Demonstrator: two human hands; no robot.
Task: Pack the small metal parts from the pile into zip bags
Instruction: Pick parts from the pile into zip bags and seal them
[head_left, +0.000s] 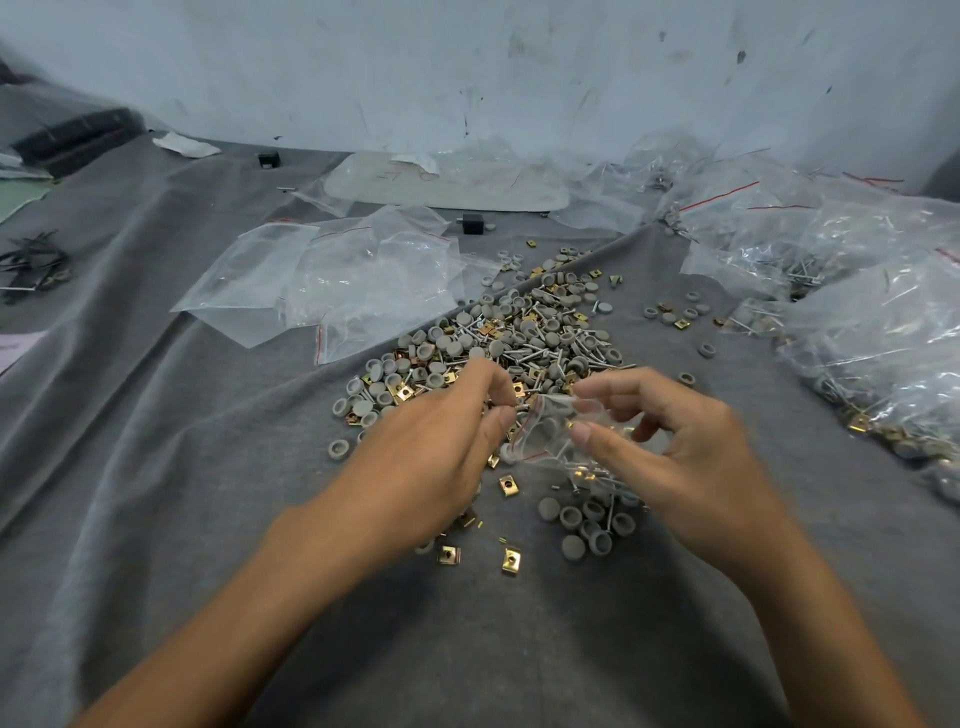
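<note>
Our left hand (431, 447) and right hand (675, 447) pinch the small clear red-lined zip bag (545, 434); we should stretch its mouth wide.

Left hand (431, 457): palm down, thumb and forefinger pinched at the rim of the zip bag (543, 441), other fingers curled under. Right hand (680, 447): back up, thumb and forefinger pinching the bag's opposite rim, remaining fingers curled. Left forearm (234, 623) and right forearm (821, 623): bare, converging.
</note>
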